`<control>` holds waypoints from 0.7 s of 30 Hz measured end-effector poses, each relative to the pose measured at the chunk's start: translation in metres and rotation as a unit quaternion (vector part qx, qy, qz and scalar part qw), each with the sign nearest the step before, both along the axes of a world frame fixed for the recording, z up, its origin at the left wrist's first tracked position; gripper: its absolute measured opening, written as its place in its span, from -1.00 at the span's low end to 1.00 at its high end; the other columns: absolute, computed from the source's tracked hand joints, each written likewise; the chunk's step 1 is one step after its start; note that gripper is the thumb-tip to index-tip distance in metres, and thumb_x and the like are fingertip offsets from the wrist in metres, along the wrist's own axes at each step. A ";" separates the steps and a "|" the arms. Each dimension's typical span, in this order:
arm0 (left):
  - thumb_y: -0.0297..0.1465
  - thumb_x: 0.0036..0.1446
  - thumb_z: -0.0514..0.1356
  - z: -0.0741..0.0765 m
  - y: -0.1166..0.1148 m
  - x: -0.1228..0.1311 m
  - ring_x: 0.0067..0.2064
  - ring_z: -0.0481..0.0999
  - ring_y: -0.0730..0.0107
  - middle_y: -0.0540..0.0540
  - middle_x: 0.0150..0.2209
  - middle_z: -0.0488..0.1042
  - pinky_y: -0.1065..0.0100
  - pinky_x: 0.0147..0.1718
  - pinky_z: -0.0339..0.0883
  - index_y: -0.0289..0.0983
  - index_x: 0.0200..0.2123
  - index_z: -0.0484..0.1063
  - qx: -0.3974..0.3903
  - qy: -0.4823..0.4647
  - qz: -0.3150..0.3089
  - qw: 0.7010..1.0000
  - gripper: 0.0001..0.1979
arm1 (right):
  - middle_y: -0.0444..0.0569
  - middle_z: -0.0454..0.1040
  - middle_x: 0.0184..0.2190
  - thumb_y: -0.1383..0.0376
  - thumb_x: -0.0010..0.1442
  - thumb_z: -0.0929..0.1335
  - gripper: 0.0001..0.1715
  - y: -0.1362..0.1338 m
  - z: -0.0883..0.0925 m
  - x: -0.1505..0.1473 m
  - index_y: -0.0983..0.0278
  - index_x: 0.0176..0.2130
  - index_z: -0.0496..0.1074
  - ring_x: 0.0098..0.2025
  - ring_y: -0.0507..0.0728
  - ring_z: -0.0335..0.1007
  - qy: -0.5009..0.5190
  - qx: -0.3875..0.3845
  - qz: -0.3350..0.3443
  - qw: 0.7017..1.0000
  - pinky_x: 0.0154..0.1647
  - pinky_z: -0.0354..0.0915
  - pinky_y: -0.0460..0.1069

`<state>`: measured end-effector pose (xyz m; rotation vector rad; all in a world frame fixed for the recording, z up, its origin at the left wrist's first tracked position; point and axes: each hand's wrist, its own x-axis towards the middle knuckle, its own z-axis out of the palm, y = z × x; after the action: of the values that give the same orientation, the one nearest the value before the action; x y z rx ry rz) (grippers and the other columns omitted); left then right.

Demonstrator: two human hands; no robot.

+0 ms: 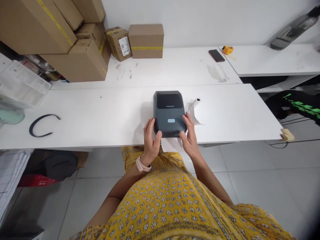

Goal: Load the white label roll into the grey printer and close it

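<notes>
One label printer (170,111), dark grey, lid shut, sits on the white counter (100,113) just right of middle, with its front close to the near edge.

Left hand (150,140): fingers spread and laid up the printer's near-left corner, thumb against the front. The grip is loose, not closed round anything. Pink watch (143,165) on that wrist.

Right hand (190,136): fingers spread along the printer's right edge, thumb toward the front. Likewise a loose grip, pinching nothing.

Step in hand, as I judge it: the printer is being steadied or squared between both palms. A white paper strip (170,145) shows at its front between the hands; whether it is feeding out I cannot tell. With the printer so near the edge, any shift would call for even pressure from both sides and a clear slot.

Counts:
- one paper roll (197,100) just right of the printer, its loose tail curling nearward
- one black curved band (41,125), well apart to the left
- about seven cardboard boxes (146,40) stacked far left
- one phone (216,55) and one yellow tape measure (227,50), far right
- two hands, both the person's own
</notes>
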<state>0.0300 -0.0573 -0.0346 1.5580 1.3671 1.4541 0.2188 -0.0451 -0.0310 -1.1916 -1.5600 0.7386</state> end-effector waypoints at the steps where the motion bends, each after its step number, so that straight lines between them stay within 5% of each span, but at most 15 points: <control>1: -0.10 0.44 0.09 0.000 0.000 0.000 0.50 0.16 0.07 -0.17 0.46 0.24 -0.11 0.48 0.03 -0.05 0.40 0.25 -0.007 -0.009 -0.005 1.000 -0.47 | -0.20 -0.03 0.58 -0.14 0.43 0.23 -0.29 -0.001 -0.003 0.001 -0.15 0.46 0.13 0.61 0.26 -0.14 0.037 -0.017 -0.012 0.999 0.60 -0.11 0.39; 12: -0.01 0.41 0.10 0.013 0.004 -0.001 0.51 0.20 0.00 -0.21 0.45 0.28 -0.06 0.45 0.16 -0.06 0.41 0.22 -0.032 -0.121 -0.034 0.992 -0.41 | -0.25 0.02 0.56 -0.24 0.42 0.14 -0.24 0.003 -0.005 0.006 -0.14 0.47 0.14 0.61 0.24 -0.14 0.098 -0.067 -0.007 0.993 0.62 -0.17 0.35; 17: 0.06 0.39 0.08 0.038 0.053 -0.017 0.38 0.42 0.05 -0.18 0.27 0.50 -0.07 0.41 0.23 -0.07 0.29 0.36 0.046 -0.145 -0.034 0.988 -0.46 | -0.12 0.22 0.49 -0.34 0.36 0.10 -0.14 0.041 0.032 0.007 -0.10 0.46 0.17 0.54 0.37 0.04 0.003 0.070 -0.032 0.997 0.57 -0.09 0.42; 21: -0.01 0.35 0.15 0.027 0.099 -0.025 0.26 0.54 0.06 -0.20 0.10 0.61 -0.08 0.32 0.30 -0.13 0.18 0.41 0.011 -0.158 0.038 0.987 -0.52 | -0.03 0.26 0.43 -0.38 0.35 0.04 -0.06 0.099 0.075 -0.005 -0.05 0.49 0.09 0.49 0.42 0.15 -0.030 0.188 -0.075 0.979 0.45 0.13 0.44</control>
<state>0.0048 0.0421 -0.0072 1.2332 1.2372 1.6838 0.2142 0.0540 0.0440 -1.0413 -1.5553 0.2925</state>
